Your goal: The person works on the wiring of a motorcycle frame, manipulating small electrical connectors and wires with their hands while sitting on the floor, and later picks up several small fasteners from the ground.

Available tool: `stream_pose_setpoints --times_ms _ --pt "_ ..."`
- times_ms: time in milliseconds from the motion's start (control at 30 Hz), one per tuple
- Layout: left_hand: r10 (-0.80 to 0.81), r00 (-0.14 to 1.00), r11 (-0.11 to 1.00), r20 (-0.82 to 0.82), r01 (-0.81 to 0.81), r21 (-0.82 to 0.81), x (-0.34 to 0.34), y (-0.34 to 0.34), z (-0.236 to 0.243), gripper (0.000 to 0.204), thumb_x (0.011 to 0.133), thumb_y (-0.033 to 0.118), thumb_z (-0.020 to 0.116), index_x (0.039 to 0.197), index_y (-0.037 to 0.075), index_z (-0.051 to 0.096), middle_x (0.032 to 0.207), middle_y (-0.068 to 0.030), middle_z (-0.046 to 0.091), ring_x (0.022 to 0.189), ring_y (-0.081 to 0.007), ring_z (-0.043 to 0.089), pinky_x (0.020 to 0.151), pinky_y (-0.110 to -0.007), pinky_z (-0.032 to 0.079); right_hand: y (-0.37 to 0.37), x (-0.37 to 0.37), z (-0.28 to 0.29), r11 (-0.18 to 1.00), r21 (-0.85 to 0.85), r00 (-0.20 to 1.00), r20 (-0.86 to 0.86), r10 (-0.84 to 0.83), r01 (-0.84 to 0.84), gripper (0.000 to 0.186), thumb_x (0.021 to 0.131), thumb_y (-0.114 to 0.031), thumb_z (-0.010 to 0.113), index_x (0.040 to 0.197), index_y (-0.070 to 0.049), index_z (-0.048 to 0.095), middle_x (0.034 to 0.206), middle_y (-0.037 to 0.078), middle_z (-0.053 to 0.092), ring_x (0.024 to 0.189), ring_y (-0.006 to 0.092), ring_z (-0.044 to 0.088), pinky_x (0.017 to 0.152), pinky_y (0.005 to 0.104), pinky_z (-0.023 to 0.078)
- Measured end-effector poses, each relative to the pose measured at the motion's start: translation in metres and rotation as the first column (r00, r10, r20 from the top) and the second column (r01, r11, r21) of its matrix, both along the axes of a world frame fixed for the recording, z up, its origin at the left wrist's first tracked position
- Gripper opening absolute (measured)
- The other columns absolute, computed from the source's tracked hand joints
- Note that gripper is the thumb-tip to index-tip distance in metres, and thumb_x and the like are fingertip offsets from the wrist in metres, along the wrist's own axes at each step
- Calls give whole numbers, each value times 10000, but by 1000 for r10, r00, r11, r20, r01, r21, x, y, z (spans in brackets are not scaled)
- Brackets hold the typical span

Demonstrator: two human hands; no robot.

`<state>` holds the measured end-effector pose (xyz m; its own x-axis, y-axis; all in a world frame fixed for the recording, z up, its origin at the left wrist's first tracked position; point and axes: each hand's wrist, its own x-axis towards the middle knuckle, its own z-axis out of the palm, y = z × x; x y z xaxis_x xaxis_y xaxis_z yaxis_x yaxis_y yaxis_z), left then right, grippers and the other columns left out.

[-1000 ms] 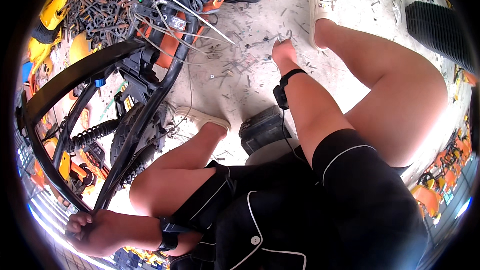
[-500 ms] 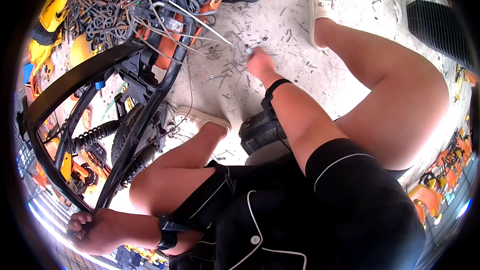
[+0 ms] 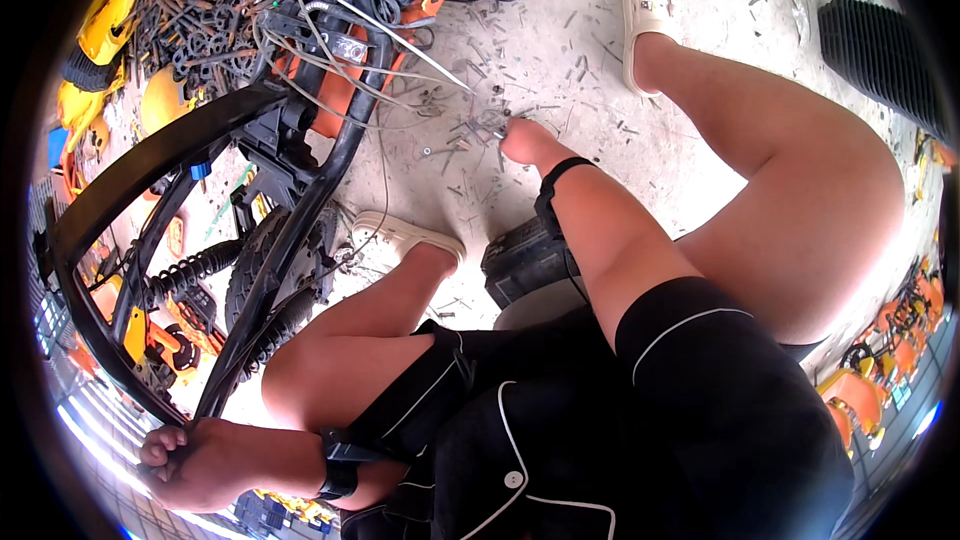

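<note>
At the lower left, my left hand (image 3: 195,465) is closed around the near end of a black tubular vehicle frame (image 3: 290,250). The frame stands tilted on my left, with a black coil-spring shock absorber (image 3: 195,270) and a knobby tyre (image 3: 265,285) among its parts. Over the floor ahead, my right hand (image 3: 530,143) is closed, with a bit of shiny metal (image 3: 499,135) showing at its fingertips; its kind is too small to tell. Loose grey cables (image 3: 350,70) hang from the frame's far end, close to that hand. A small ring-shaped metal piece (image 3: 427,151) lies nearby.
Rusty bolts and metal parts are heaped (image 3: 205,20) at the far left. Thin scraps litter the concrete floor (image 3: 560,50). A black box (image 3: 520,260) sits between my legs. A ribbed black object (image 3: 880,65) lies far right, and orange parts (image 3: 860,395) line the right edge.
My right hand has drawn slightly back toward me, and the metal at its fingertips now points left. My left hand keeps its grip on the frame.
</note>
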<state>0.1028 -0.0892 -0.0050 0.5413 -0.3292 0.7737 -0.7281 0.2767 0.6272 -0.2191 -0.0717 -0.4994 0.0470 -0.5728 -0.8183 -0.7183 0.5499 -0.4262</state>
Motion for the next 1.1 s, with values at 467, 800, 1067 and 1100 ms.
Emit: stream_pose_setpoints --times_ms 467,800,1067,1100 --pt "8 1000 1000 23 -9 27 -4 4 2 188 795 115 547 654 43 445 653 -77 447 575 -186 446 579 -291 322 -69 -35 17 784 -326 782 -174 -599 528 353 921 -334 645 1151 -68 623 1072 209 705 1043 394 659 898 463 519" --pt "-21 993 994 -117 9 -105 -19 -8 -2 196 786 116 547 646 42 432 646 -75 438 562 -188 438 564 -285 321 -17 -7 3 999 -44 999 -37 -23 21 274 897 -187 623 1164 -127 640 1216 152 664 1122 362 639 921 459 524" --pt "-47 991 991 -128 30 -130 -29 -9 -5 199 781 130 563 674 51 415 673 -66 419 587 -191 426 561 -280 313 -59 -10 15 908 -331 955 -61 -290 255 227 911 -307 654 1070 -144 668 1168 158 641 1105 353 617 926 468 507" --pt "-33 993 994 -115 21 -105 -28 -9 -5 200 781 133 565 680 53 413 676 -64 415 590 -192 424 561 -278 312 -71 -12 20 887 -358 939 -73 -337 291 224 917 -307 648 1069 -144 672 1171 162 637 1102 356 617 927 466 508"
